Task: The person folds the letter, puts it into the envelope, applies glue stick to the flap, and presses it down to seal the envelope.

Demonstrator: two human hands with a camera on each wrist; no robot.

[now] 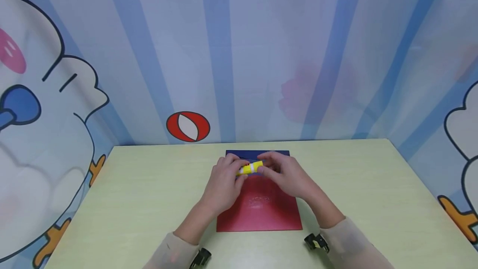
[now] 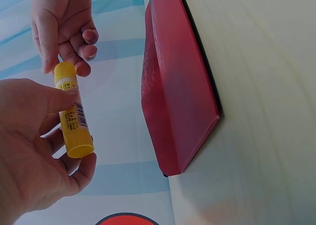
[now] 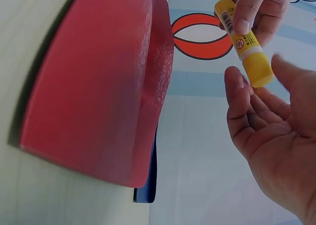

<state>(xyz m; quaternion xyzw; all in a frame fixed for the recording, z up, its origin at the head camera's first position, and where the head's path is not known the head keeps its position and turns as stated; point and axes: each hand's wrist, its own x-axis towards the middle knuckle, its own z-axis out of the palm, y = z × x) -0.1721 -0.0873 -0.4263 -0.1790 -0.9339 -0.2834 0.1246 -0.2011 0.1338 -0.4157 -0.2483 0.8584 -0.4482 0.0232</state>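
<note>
My left hand point(image 1: 226, 182) grips a yellow glue stick point(image 2: 74, 111) between thumb and fingers, its barcode label facing the left wrist camera. The capped end point(image 3: 257, 69) points toward my right hand point(image 1: 289, 175). That hand is spread beside the cap, thumb on one side and fingers on the other, with a gap showing in the right wrist view. Below both hands lies a red folder-like sheet point(image 1: 259, 215) with a raised, shiny pattern. A dark blue part point(image 1: 257, 153) shows at its far edge, and the middle is partly hidden by the hands.
The pale wooden table point(image 1: 157, 186) extends on both sides of the red sheet. Behind it hangs a blue striped backdrop point(image 1: 257, 53) with cartoon figures. Small black devices point(image 1: 316, 242) sit near both sleeves.
</note>
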